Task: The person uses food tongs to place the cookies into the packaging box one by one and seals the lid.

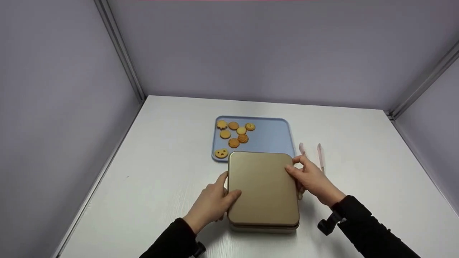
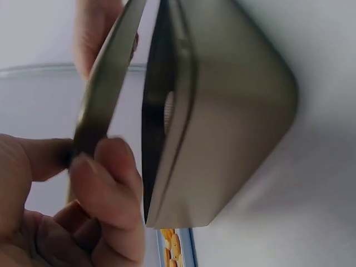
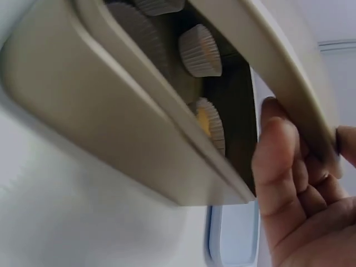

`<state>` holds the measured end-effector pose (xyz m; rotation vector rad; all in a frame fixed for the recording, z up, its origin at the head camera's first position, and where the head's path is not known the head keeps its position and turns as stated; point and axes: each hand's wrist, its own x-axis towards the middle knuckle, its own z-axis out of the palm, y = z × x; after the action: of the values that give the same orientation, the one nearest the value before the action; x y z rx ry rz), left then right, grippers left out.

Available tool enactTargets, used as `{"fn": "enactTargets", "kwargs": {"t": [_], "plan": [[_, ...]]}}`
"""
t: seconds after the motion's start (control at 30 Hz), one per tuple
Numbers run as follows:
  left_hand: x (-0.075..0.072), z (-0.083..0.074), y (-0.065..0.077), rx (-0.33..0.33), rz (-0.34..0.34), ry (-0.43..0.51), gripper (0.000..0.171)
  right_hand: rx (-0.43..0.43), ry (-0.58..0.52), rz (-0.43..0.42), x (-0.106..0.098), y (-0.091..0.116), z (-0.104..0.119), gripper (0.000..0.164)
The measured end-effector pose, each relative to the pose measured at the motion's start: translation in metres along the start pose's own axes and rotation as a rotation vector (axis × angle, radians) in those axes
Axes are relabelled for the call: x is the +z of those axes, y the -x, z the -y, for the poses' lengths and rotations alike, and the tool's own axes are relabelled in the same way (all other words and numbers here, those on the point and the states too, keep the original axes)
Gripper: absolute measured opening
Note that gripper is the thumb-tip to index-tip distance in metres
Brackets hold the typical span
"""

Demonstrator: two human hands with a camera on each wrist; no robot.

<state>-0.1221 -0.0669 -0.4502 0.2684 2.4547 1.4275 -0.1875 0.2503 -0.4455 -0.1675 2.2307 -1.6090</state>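
Observation:
A gold rectangular tin lid is held at both long sides, raised off its tin at the far end. My left hand grips the lid's left edge, thumb on top and fingers below. On the right edge, near the far corner, my right hand pinches the lid between thumb and fingers. Through the gap, the right wrist view shows white paper cups inside the tin, one with a yellowish cookie. The left wrist view shows the tin's side wall standing on the table.
Behind the tin lies a blue tray with several cookies on its left half. Pale pink tongs lie right of the tray, partly behind the right hand. Grey panels enclose the white table.

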Motion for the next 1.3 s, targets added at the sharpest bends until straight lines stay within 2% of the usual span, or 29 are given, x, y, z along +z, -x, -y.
{"fn": "enactTargets", "kwargs": {"t": [0.17,0.33,0.5,0.7,0.83,1.03,1.3], "plan": [[0.007,0.006,0.0,0.002,0.006,-0.11,0.063,0.012,0.133,0.03,0.003,0.005,-0.005,0.045],[0.014,0.011,0.0,0.035,-0.03,-0.21,0.059,0.016,0.224,0.002,0.006,0.005,-0.008,0.041],[0.017,0.014,-0.002,0.063,-0.067,-0.245,0.052,0.01,0.302,-0.047,0.009,0.003,-0.012,0.037],[0.02,0.016,-0.004,0.073,-0.08,-0.277,0.05,-0.013,0.359,-0.112,0.013,0.002,-0.017,0.034],[0.023,0.018,-0.005,0.082,-0.089,-0.292,0.052,-0.023,0.378,-0.154,0.015,0.002,-0.02,0.032],[0.027,0.022,-0.005,0.077,-0.092,-0.321,0.069,-0.051,0.411,-0.207,0.017,0.002,-0.023,0.033],[0.034,0.021,-0.003,0.02,-0.086,-0.383,0.072,-0.109,0.543,-0.282,0.021,0.004,-0.028,0.035]]}}
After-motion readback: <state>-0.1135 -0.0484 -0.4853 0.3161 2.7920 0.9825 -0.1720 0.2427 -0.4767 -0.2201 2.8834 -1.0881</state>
